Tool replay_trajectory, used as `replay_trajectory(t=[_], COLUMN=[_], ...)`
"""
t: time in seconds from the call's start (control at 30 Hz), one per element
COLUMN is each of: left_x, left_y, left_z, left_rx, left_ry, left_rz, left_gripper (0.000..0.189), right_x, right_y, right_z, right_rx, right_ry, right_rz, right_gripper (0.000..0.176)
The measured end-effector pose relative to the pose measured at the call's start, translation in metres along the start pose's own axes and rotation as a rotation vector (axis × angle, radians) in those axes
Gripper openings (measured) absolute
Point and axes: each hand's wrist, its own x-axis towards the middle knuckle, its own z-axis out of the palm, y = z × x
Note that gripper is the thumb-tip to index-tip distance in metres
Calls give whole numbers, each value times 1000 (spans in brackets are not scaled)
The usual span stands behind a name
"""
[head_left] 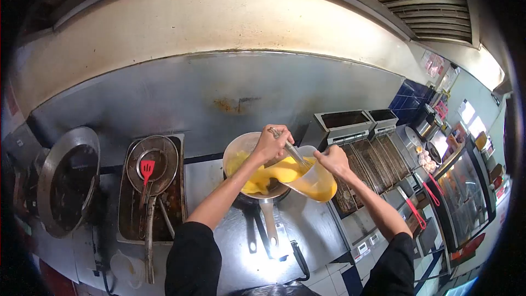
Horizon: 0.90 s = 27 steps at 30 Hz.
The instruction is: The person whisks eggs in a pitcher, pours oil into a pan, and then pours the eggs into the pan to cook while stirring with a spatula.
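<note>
My left hand (272, 143) is closed around the handle of a metal whisk (297, 156), whose lower end reaches into a clear plastic container (330, 180). With my right hand (334, 161) I grip that container by its rim, tilted to the left. A thick yellow liquid (286, 169), like beaten egg, runs from it into the frying pan (237, 143) beneath. The pan's inside is pale and partly covered in yellow. Its long handle (269, 225) points toward me.
Left of the pan, a strainer (167, 151) and a red slotted spatula (147, 169) lie over a rectangular tray (121, 208). A large wok (49, 197) leans farther left. Fryers with wire baskets (378, 156) stand right. A white jug (127, 268) sits at front left.
</note>
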Motion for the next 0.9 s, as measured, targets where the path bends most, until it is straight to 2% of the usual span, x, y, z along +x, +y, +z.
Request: replay_trajectory(t=[0.2,0.4,0.7,0.9], left_x=[-4,-6,-5,-8], left_y=[-18,-35,-55,-57], left_z=[-3,-5,-17,-19], left_rx=[-63,-135,-279,-284], left_ry=[73,190,339,403], left_rz=[-48,28,28,49], left_gripper=[28,32,32,31], right_x=[14,26,39,45], right_y=[-15,-37,-71,-84], right_z=[-3,-6,-6,7], right_rx=[-106,-204,-425,-444], right_ry=[-55,-85,-106,-48], right_rz=[-65,-85,-322,-448], right_gripper=[55,54,48,47])
